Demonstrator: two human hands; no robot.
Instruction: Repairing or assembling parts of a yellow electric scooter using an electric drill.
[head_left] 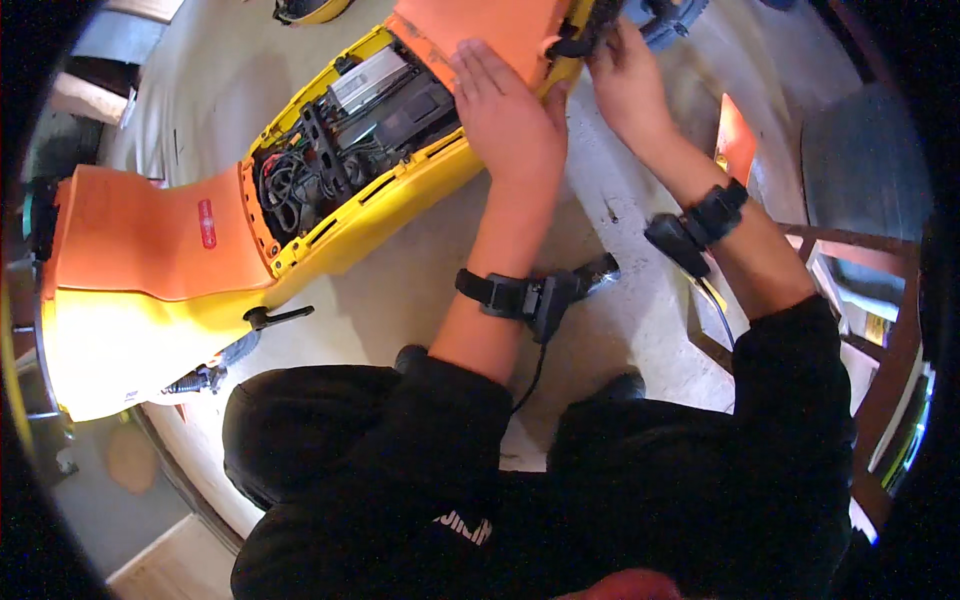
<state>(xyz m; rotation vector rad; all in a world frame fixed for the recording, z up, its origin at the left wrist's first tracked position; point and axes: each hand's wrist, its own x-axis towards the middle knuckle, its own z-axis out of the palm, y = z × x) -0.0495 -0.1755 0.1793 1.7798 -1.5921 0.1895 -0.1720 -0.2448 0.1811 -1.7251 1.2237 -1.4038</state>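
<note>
My left hand (505, 105) lies with fingers stretched out on the side of an orange panel (467, 25) on a yellow two-wheeled vehicle (370, 230). My right hand (625, 75) is closed at the black fitting (572, 45) beside that panel's far right end; what its fingers grip is hidden. Below the panel, an open compartment shows a silver box (365, 77), a black case (405, 118) and tangled black cables (290, 190). An orange seat-like panel (160, 235) covers the vehicle's left part. Black straps with small devices are on both my wrists.
A black lever (280, 316) sticks out from the vehicle's near side. An upright orange piece (738, 140) and a brown metal frame (890, 390) stand at the right. A yellow and black object (305, 10) lies at the top edge. Pale flooring (620, 240) surrounds the vehicle.
</note>
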